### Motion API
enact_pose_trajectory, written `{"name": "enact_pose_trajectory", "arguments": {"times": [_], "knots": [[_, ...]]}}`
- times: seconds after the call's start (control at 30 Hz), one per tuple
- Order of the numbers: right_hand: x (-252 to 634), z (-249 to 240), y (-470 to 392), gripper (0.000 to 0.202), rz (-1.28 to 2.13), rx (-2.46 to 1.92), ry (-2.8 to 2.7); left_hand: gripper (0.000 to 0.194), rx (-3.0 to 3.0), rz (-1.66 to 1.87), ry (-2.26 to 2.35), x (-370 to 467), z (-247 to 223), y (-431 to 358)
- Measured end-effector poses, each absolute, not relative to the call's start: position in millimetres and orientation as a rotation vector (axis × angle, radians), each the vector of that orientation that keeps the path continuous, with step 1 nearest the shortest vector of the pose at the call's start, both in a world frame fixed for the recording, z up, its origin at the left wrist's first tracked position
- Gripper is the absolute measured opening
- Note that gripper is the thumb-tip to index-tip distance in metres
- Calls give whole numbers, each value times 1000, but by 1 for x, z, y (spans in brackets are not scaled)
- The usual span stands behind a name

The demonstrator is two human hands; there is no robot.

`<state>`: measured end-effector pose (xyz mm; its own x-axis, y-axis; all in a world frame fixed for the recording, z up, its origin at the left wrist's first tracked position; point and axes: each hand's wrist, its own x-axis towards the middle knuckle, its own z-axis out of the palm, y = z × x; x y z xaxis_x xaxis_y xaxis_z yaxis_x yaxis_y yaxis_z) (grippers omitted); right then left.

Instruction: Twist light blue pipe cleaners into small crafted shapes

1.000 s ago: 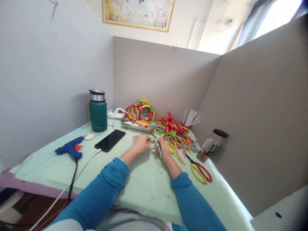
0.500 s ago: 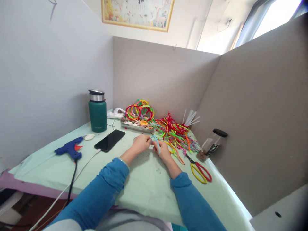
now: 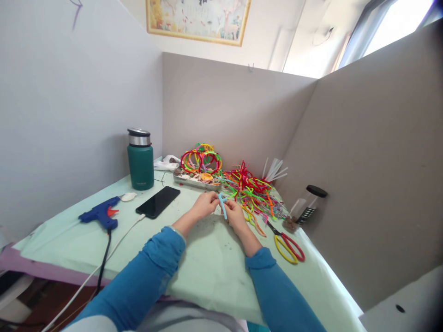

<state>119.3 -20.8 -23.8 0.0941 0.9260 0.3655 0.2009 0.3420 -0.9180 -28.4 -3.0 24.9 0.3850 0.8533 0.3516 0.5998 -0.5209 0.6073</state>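
Observation:
A light blue pipe cleaner (image 3: 223, 207), bent over on itself, is held between my two hands above the middle of the table. My left hand (image 3: 205, 205) pinches it from the left, fingertips pressed together. My right hand (image 3: 235, 216) is closed on its other side, and one blue end hangs down in front of those fingers. Just beyond and to the right lies a tangled heap of coloured pipe cleaners (image 3: 249, 186). Scissors (image 3: 288, 244) with one red and one yellow handle rest right of my right hand.
A metal tray (image 3: 197, 183) holds small pieces, with coloured rings (image 3: 200, 161) above it. Left are a green bottle (image 3: 140, 166), a phone (image 3: 158, 202) on a white cable and a blue glue gun (image 3: 101, 213). A clear jar (image 3: 308, 207) lies by the right partition.
The blue pipe cleaner has turned and now shows a tighter bend with crossing ends. My fingers have shifted slightly around it; both arms stay nearly in place.

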Motion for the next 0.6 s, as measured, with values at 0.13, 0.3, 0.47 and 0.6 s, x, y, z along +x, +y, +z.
{"name": "enact_pose_trajectory", "arguments": {"times": [0.13,0.3,0.47,0.6], "knots": [[118,-22,-23,31,818,-1106,-1359,17,2233,916,1232,-28,24,-3],[115,-15,-29,31,953,-1063,-1325,24,2221,900,1152,-29,21,0],[114,-15,-29,32,986,-1037,-1315,19,2223,919,1186,-29,19,1],[114,-17,-27,32,1015,-1013,-1301,16,2226,934,1135,-28,18,2]]}}
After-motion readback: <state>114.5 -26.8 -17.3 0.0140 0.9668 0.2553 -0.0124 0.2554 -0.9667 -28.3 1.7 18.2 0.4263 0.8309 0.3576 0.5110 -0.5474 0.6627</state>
